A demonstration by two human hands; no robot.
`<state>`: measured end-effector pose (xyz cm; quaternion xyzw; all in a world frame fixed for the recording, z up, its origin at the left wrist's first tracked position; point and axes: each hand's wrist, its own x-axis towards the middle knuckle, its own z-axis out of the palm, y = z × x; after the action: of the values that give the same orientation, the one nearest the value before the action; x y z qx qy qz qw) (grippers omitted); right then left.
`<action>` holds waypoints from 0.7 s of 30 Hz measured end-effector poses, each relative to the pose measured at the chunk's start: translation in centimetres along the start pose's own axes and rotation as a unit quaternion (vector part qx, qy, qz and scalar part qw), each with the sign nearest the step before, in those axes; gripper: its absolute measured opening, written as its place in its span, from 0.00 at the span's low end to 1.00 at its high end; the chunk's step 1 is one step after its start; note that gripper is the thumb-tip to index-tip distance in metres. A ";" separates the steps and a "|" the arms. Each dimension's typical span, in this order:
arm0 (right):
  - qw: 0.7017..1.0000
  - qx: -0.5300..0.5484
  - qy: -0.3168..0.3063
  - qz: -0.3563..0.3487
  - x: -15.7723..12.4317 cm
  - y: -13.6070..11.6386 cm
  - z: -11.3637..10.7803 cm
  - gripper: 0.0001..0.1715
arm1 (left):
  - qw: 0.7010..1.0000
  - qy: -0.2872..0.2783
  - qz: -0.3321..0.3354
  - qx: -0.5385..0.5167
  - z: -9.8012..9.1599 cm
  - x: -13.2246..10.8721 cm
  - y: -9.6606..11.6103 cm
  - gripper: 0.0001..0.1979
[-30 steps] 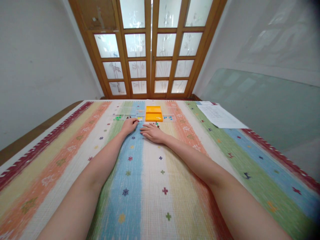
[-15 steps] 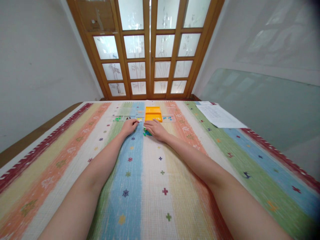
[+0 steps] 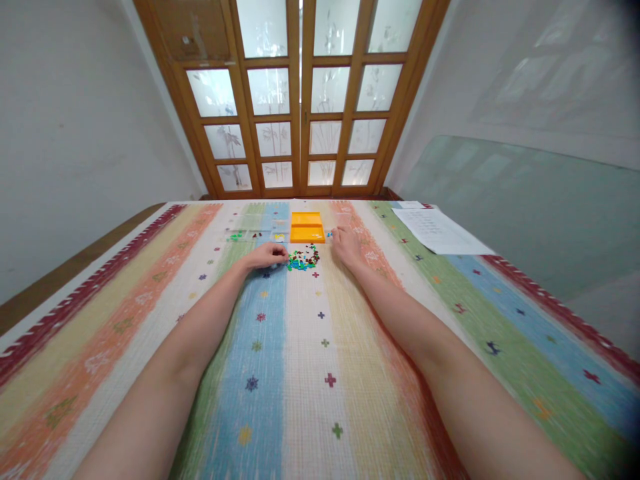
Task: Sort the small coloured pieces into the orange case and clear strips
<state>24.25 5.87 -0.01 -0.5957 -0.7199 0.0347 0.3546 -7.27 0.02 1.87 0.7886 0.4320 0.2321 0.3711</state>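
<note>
A small heap of tiny coloured pieces [image 3: 303, 258], green, blue, red and dark, lies on the striped cloth [image 3: 305, 347] far ahead of me. My left hand [image 3: 269, 255] rests knuckles up at the heap's left edge, fingers curled and pressed to the cloth. My right hand [image 3: 345, 244] sits to the right of the heap, fingers bent, near the few blue pieces [image 3: 329, 235] beside the orange tray [image 3: 307, 227]. What either hand holds, if anything, is too small to see.
Just behind the heap stands the orange tray with an open lid. Left of it lie small sorted groups of green [image 3: 235, 236] and dark pieces. A printed sheet of paper [image 3: 439, 230] lies at the far right. Wooden glazed doors [image 3: 300, 100] close the back.
My right hand has slid from over the heap to the right, uncovering the coloured pieces. My left hand has shifted slightly right toward the heap.
</note>
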 end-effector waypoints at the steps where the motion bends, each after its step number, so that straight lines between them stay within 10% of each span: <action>1: 1.000 0.002 0.004 -0.005 -0.1 -0.1 0.0 0.30 | 0.999 -0.028 0.004 -0.021 -0.1 0.0 0.2 0.13; 8: 0.999 0.009 0.012 -0.043 -0.5 -0.8 0.4 0.30 | 0.991 -0.130 0.023 -0.011 0.0 0.2 0.5 0.15; 21: 0.997 0.022 0.010 -0.080 -0.5 -0.6 1.0 0.31 | 0.996 -0.053 0.055 0.054 0.9 0.2 0.8 0.14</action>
<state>23.26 5.63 -0.72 -0.5289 -0.7606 0.0158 0.3762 -6.11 -0.44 1.93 0.8413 0.3798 0.1858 0.3368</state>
